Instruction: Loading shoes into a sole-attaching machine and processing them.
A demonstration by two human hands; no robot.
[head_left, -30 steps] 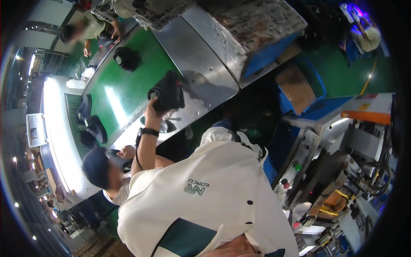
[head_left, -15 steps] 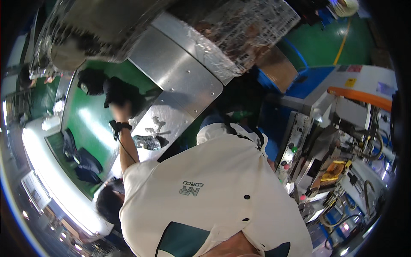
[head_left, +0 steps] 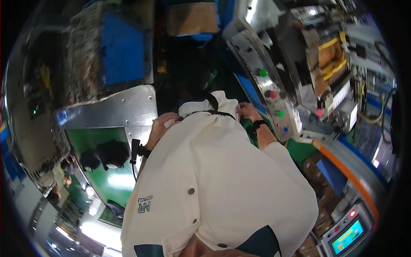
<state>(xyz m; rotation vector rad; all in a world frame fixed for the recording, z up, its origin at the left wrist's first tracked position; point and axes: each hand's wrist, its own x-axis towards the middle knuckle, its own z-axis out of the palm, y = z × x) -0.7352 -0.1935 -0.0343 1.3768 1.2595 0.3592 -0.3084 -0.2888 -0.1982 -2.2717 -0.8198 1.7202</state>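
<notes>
My left hand (head_left: 162, 124) is at my left side, beside the rounded corner of a bare metal table (head_left: 137, 104). Its fingers are slightly bent and apart, close to the hem of my cream shirt (head_left: 231, 167), and I see nothing held in them. On the other side, my right hand (head_left: 249, 112) is by the hem, between my body and a machine's control panel (head_left: 274, 99). Its fingertips point in toward the shirt and seem to hold nothing; whether they touch the cloth is unclear. Black straps with small devices circle both wrists.
A machine with green and red buttons stands close on my right, a lit touch screen (head_left: 347, 236) lower right. Beyond the metal table are a blue panel (head_left: 123, 49) and a plastic-wrapped structure. Two black rounded shapes (head_left: 112, 153) lie over the green floor at left. A brown box (head_left: 192, 19) stands ahead.
My view has swung to the right. The left hand, stretched out over the metal table before, has drawn back to my side. My right hand has come into sight.
</notes>
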